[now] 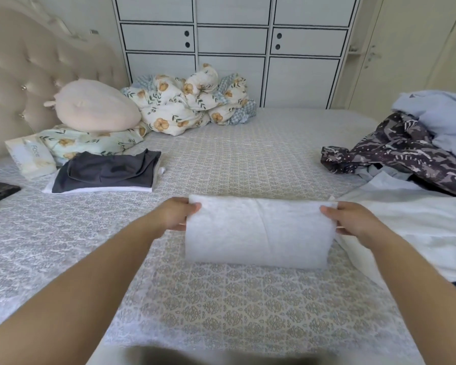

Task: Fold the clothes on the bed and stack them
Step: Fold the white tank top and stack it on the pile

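White cupboards [233, 38] with dark-edged doors close off the far wall, and a tufted headboard [19, 75] stands at the left. Between them a bed [248, 159] under a patterned grey-beige cover fills the view. No containers show; the nearest thing to one is a tissue pack [30, 155] lying by the headboard. Beside it sits a folded stack [103, 172], dark garment on white. A pink cushion [95, 106] rests on a floral pillow, with a bunched floral quilt [192, 101] behind. At the right lies a loose heap [411, 151] of pale blue, dark patterned and white clothes. Near the middle, a folded white cloth [258, 230] is held up, its lower edge about at the cover. Its long axis runs left to right. The left hand [178, 213] pinches its left end, the right hand [350, 219] its right end.
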